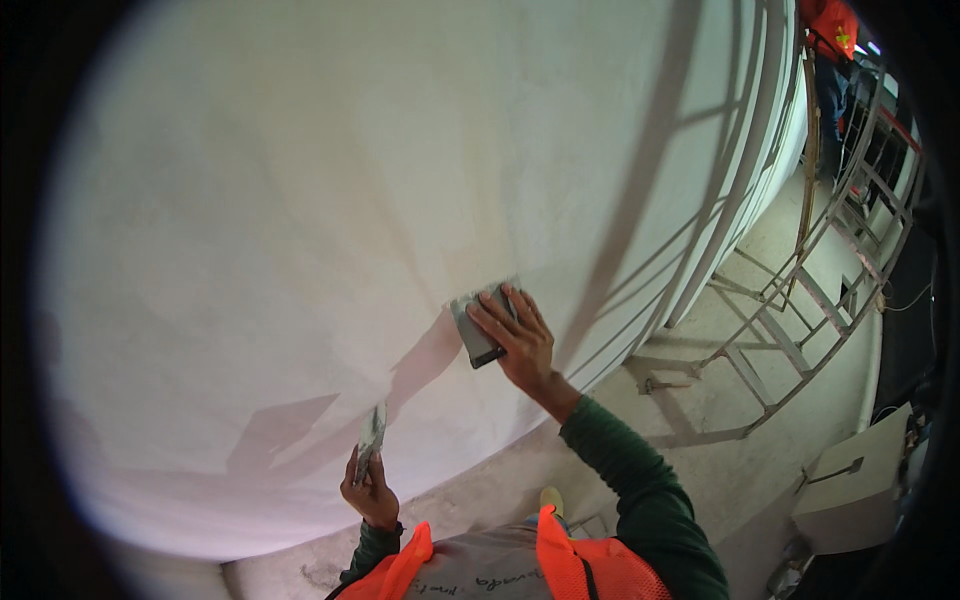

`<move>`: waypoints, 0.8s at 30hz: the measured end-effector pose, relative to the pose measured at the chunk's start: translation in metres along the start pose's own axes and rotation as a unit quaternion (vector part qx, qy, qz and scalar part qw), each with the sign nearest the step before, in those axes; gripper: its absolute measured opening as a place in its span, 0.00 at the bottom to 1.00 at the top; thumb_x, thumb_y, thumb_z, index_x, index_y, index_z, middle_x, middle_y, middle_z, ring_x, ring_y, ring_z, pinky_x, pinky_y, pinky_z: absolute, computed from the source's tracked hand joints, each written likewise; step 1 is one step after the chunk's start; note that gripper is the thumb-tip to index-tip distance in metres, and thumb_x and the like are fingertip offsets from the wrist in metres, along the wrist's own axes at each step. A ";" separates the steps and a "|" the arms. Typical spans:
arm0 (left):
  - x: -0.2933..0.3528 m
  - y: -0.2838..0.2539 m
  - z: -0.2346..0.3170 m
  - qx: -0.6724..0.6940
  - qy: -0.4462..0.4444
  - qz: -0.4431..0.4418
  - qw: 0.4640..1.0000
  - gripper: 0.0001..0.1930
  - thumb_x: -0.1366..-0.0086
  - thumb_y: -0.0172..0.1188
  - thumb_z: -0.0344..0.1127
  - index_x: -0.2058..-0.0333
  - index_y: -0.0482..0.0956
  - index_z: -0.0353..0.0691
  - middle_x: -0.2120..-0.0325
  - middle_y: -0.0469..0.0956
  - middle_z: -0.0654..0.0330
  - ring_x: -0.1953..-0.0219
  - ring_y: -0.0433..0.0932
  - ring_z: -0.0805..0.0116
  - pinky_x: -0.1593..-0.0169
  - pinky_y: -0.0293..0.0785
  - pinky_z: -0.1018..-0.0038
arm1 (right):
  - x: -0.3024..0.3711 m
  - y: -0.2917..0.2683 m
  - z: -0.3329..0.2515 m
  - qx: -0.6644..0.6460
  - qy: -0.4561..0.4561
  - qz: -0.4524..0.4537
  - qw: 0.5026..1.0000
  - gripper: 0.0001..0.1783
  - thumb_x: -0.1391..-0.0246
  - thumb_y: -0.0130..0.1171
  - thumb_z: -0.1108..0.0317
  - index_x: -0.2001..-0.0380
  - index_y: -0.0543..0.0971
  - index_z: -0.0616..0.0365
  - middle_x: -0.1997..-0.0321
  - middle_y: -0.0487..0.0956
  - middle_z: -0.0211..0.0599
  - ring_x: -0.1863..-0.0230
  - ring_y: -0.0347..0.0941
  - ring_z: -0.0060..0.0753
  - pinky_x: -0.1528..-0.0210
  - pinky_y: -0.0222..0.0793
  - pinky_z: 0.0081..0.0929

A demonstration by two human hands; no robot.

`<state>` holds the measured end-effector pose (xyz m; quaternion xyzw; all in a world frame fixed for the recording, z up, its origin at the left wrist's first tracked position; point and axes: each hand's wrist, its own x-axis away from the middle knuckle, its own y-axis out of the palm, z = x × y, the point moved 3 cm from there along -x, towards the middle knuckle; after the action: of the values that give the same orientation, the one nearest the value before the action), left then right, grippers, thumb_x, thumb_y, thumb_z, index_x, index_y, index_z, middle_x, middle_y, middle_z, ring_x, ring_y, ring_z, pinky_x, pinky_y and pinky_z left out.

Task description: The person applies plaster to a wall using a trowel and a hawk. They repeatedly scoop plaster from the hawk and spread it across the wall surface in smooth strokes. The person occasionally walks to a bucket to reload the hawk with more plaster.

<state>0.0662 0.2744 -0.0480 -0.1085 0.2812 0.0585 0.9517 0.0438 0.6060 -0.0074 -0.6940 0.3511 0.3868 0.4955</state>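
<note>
A pale plastered wall [300, 200] fills most of the head view. My right hand [525, 345] is closed on a wide grey putty blade [474, 335] with a dark back edge. Its fingers lie spread over the blade, whose far edge is pressed against the wall near the middle. Lower and to the left, my left hand [372, 497] grips a smaller putty knife [372, 430] smeared with whitish filler. That knife points up and is held in front of the wall; I cannot tell whether it touches.
A metal ladder [800, 345] stands on the concrete floor [700, 390] at the right, its shadow falling across the wall. A pale box [850, 480] sits at the lower right. Another person in an orange vest [830, 28] is at the far upper right.
</note>
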 end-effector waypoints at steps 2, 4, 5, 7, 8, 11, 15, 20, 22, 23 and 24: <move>0.002 0.000 -0.002 0.095 -0.060 -0.002 0.994 0.13 0.33 0.61 0.25 0.50 0.80 0.30 0.61 0.84 0.57 0.62 0.80 0.75 0.57 0.78 0.76 | 0.029 0.012 -0.012 -0.010 0.033 -0.015 0.999 0.32 0.52 0.68 0.73 0.41 0.80 0.38 0.36 0.78 0.28 0.32 0.69 0.47 0.32 0.66 0.51; 0.007 0.003 -0.001 0.219 -0.143 -0.004 0.965 0.12 0.33 0.62 0.26 0.52 0.80 0.34 0.60 0.83 0.59 0.61 0.81 0.74 0.58 0.81 0.73 | 0.054 0.019 -0.029 -0.032 0.064 -0.042 0.997 0.30 0.50 0.66 0.75 0.42 0.80 0.41 0.37 0.78 0.31 0.34 0.70 0.50 0.32 0.66 0.51; 0.011 0.007 0.000 0.287 -0.204 -0.004 0.936 0.11 0.34 0.62 0.26 0.53 0.80 0.36 0.60 0.83 0.59 0.61 0.82 0.73 0.58 0.82 0.71 | 0.066 0.021 -0.037 -0.042 0.092 -0.062 0.993 0.31 0.50 0.64 0.76 0.41 0.80 0.40 0.37 0.78 0.29 0.34 0.71 0.50 0.33 0.68 0.48; 0.019 0.013 0.007 0.385 -0.319 -0.033 0.865 0.12 0.33 0.61 0.27 0.52 0.78 0.39 0.57 0.81 0.59 0.59 0.83 0.68 0.56 0.84 0.66 | 0.092 0.024 -0.053 -0.264 0.322 -0.075 0.906 0.23 0.41 0.60 0.74 0.42 0.79 0.46 0.41 0.80 0.33 0.41 0.76 0.41 0.38 0.71 0.38; 0.021 0.018 0.012 0.422 -0.370 -0.060 0.826 0.14 0.33 0.60 0.27 0.49 0.76 0.40 0.55 0.80 0.58 0.57 0.83 0.65 0.55 0.85 0.63 | 0.101 0.029 -0.054 -0.360 0.449 -0.115 0.810 0.19 0.36 0.58 0.73 0.43 0.79 0.48 0.43 0.81 0.36 0.44 0.79 0.36 0.40 0.72 0.32; 0.029 0.032 0.026 0.466 -0.470 -0.117 0.741 0.16 0.31 0.57 0.27 0.45 0.72 0.38 0.52 0.79 0.56 0.56 0.84 0.61 0.52 0.86 0.60 | 0.112 0.020 -0.069 -0.661 0.556 0.042 0.502 0.11 0.31 0.55 0.67 0.48 0.79 0.54 0.52 0.82 0.30 0.50 0.77 0.23 0.46 0.72 0.28; 0.034 0.037 0.034 0.482 -0.499 -0.176 0.698 0.18 0.29 0.54 0.29 0.43 0.69 0.31 0.51 0.79 0.53 0.54 0.83 0.60 0.49 0.85 0.62 | 0.099 -0.011 -0.082 -0.665 0.538 -0.020 0.518 0.14 0.30 0.54 0.68 0.46 0.77 0.60 0.53 0.78 0.28 0.49 0.73 0.21 0.45 0.69 0.26; 0.033 0.028 0.026 0.495 -0.502 -0.207 0.678 0.19 0.27 0.52 0.29 0.41 0.67 0.30 0.48 0.77 0.51 0.51 0.82 0.60 0.46 0.84 0.62 | 0.067 -0.041 -0.090 -0.505 0.202 -0.326 0.773 0.24 0.37 0.52 0.79 0.37 0.75 0.56 0.37 0.76 0.37 0.33 0.68 0.37 0.31 0.64 0.34; 0.036 0.024 0.023 0.486 -0.510 -0.200 0.681 0.18 0.27 0.51 0.28 0.41 0.67 0.30 0.48 0.77 0.52 0.51 0.82 0.60 0.47 0.84 0.62 | 0.067 -0.045 -0.082 -0.457 0.157 -0.381 0.788 0.28 0.40 0.53 0.82 0.37 0.75 0.54 0.34 0.75 0.38 0.30 0.67 0.41 0.29 0.63 0.36; 0.037 0.023 0.023 0.493 -0.511 -0.200 0.675 0.18 0.27 0.51 0.28 0.41 0.68 0.31 0.49 0.78 0.53 0.52 0.82 0.60 0.47 0.84 0.62 | 0.070 -0.045 -0.076 -0.439 0.178 -0.402 0.784 0.28 0.41 0.55 0.82 0.37 0.75 0.54 0.34 0.75 0.39 0.30 0.67 0.42 0.29 0.63 0.37; 0.039 0.021 0.023 0.502 -0.507 -0.196 0.673 0.17 0.27 0.51 0.29 0.42 0.68 0.31 0.50 0.79 0.53 0.52 0.83 0.60 0.48 0.84 0.62 | 0.076 -0.046 -0.070 -0.420 0.197 -0.422 0.779 0.29 0.43 0.56 0.83 0.38 0.75 0.54 0.34 0.75 0.41 0.30 0.68 0.43 0.30 0.64 0.37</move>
<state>0.1070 0.3019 -0.0544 0.3792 -0.2851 -0.2336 0.8487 0.1316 0.5430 -0.0405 -0.9729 -0.0846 0.1031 0.1888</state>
